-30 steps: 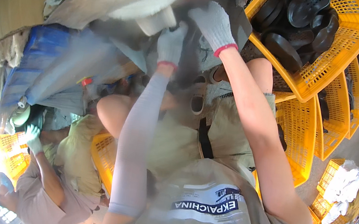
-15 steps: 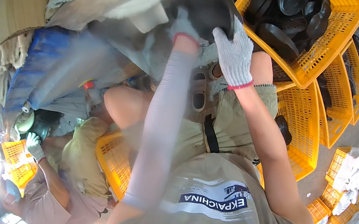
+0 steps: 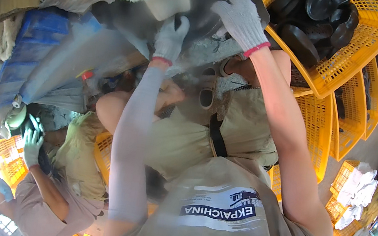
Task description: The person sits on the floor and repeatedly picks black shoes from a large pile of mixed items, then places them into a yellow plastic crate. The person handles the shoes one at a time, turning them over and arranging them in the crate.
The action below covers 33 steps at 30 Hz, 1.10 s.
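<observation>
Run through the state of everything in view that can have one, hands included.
Left hand in white knit glove: thumb and fingers gripping a dark, curved item.
Right hand in white knit glove: fingers bent around that item.
Dark, curved item: between the hands, blurred, full outline unclear.
Yellow slotted plastic crate, upper right: open, holding black footwear.
Pale grey fabric sleeve: covering the left forearm.
White crumpled cloth: heaped at right.

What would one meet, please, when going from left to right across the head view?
Co-worker's gloved hand → small red object → gloved left grip → gloved right grip → yellow crate with black clogs inside.
</observation>
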Tool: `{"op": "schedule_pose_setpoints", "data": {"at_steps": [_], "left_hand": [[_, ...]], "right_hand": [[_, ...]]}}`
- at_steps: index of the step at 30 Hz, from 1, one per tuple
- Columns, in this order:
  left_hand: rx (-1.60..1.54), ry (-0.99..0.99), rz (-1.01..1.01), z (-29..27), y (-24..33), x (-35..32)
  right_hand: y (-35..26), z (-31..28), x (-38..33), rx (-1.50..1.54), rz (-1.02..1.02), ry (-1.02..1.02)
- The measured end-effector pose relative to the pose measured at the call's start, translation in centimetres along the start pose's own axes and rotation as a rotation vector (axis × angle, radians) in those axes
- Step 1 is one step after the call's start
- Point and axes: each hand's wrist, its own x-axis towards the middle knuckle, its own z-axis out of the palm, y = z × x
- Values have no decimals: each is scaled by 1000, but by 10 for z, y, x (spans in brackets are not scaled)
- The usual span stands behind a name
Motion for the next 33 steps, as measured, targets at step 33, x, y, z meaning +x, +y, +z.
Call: {"op": "schedule_pose_setpoints", "data": {"at_steps": [33], "left_hand": [[-1549, 39, -416, 12, 26, -12]], "right_hand": [[-135, 48, -107, -437, -206, -36]]}}
